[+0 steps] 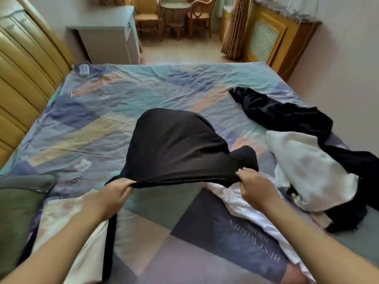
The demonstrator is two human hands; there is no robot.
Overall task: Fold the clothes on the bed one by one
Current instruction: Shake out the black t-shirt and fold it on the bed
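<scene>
Head view: my left hand (114, 193) and right hand (255, 186) each pinch an edge of the black garment (174, 148), which billows above the patchwork bed (102, 103) (more clothes (303, 160) heaped to my right).

Soft, even daylight fills the room, brightest at the far end by the curtain (233, 27). Shadows on the bed (114, 111) are faint and diffuse. No glare. The whole picture is slightly soft, the black garment (176, 148) smeared by motion. Wide-angle distortion bows the headboard (22, 74) and walls at the edges.
</scene>
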